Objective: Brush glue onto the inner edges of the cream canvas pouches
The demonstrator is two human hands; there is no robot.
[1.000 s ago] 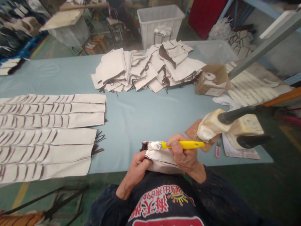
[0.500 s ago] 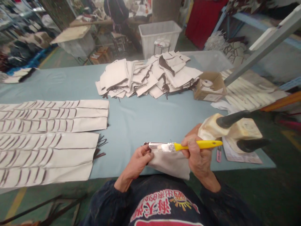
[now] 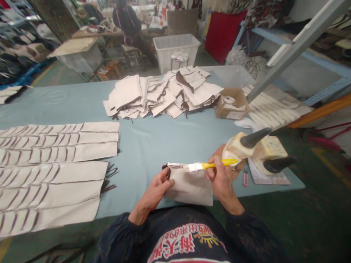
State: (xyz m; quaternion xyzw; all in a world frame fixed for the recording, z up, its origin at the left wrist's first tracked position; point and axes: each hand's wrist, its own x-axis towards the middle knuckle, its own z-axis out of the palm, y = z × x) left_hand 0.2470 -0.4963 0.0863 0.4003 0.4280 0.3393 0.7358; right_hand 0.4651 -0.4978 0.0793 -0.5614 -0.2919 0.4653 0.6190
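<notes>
My right hand (image 3: 221, 179) is closed round a yellow-handled brush (image 3: 212, 165) whose white, glue-loaded bristles rest on the top edge of a cream fabric piece (image 3: 189, 186). My left hand (image 3: 156, 188) pinches that piece at its left side, near the dark trim, at the front edge of the blue table (image 3: 164, 138). Just right of the brush stands a glue-crusted pot (image 3: 260, 149) with two dark handles sticking out.
Rows of overlapped cream pieces (image 3: 55, 168) cover the table's left. A loose heap of cream pieces (image 3: 164, 95) lies at the back, a cardboard box (image 3: 231, 104) beside it. Small pink snips (image 3: 245, 176) lie near the pot. A white crate (image 3: 175, 49) and another person (image 3: 126, 22) are beyond.
The brush has slid rightward along the piece's top edge, away from its left end. My left hand has shifted its pinch on the left side. My view has tilted up a little.
</notes>
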